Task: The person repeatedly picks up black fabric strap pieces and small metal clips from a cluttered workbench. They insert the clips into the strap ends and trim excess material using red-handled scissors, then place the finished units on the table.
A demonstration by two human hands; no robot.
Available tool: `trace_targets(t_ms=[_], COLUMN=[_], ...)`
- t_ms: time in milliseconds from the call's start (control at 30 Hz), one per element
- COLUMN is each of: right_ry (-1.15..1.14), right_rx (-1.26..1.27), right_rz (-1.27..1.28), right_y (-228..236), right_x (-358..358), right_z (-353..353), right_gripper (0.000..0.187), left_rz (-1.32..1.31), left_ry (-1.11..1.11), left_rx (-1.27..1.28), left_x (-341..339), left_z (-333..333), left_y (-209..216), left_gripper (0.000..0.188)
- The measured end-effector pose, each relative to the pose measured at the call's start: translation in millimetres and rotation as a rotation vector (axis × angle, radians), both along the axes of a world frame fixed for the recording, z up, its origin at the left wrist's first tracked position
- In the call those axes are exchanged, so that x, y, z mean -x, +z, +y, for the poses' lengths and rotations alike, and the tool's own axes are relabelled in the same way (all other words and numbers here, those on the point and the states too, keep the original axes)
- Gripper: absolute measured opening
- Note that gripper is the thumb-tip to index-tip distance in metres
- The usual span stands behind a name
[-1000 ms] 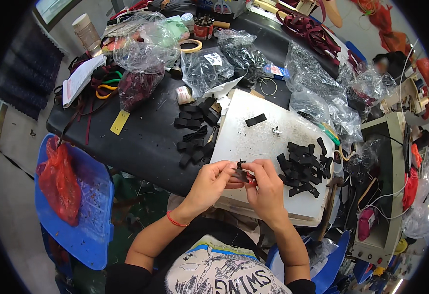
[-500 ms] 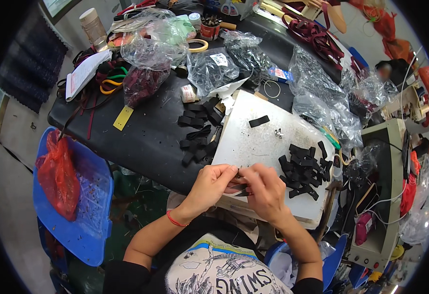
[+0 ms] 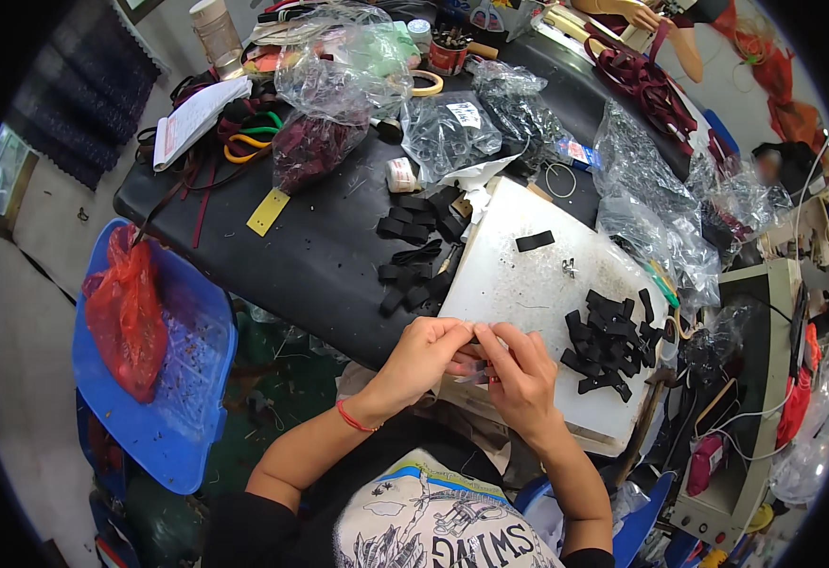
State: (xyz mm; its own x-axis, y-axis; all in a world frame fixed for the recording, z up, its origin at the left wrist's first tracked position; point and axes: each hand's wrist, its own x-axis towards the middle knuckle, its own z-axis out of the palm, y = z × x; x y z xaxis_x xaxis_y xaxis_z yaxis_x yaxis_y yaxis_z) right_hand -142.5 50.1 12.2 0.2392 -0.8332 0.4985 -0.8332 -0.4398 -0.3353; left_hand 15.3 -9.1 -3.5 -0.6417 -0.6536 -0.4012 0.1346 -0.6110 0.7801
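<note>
Just over the near edge of the white board (image 3: 509, 275), my left hand (image 3: 424, 355) and my right hand (image 3: 523, 383) meet fingertip to fingertip. Both are closed in a pinch; whatever sits between the tips is too small and hidden to name. A greyish, shiny bit shows under the right fingers, its kind unclear. A heap of black fabric loops (image 3: 608, 341) lies on the board right of my hands. One single black strip (image 3: 535, 240) and some small metal pieces (image 3: 569, 267) lie farther back. Left of the board, more black folded strips (image 3: 414, 275) rest on the dark table.
The black table (image 3: 310, 256) carries clear plastic bags (image 3: 448, 137), a small white jar (image 3: 400, 175), a yellow tag (image 3: 268, 212) and a tape roll (image 3: 427, 83). A blue bin (image 3: 197, 379) with a red bag (image 3: 131, 331) stands left. Another person's hand (image 3: 646, 17) shows at the far right.
The view has shifted, so the scene sits farther right. My right hand, blurred before, is now steadier, and its fingertips have come up against the left ones.
</note>
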Motion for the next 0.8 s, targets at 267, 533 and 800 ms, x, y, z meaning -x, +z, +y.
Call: trace_targets(t_ms=[267, 533, 800], right_ry=[-0.043, -0.162, -0.177], right_rx=[-0.078, -0.189, -0.172], right_rz=[-0.14, -0.172, -0.406], right_y=[-9.5, -14.5, -18.6], right_x=[-0.1, 13.6, 15.9], right_z=[2.3, 6.9, 16.2], right_gripper=[0.058, 0.052, 0.047], left_rz=[-0.11, -0.936, -0.734], left_ry=[0.034, 0.395, 0.518], left_rx=[0.227, 0.967, 0.829], left_x=[-18.5, -41.0, -42.6], left_z=[-3.6, -23.3, -23.3], left_y=[10.6, -35.5, -23.8], left_gripper=[0.028, 0.015, 0.01])
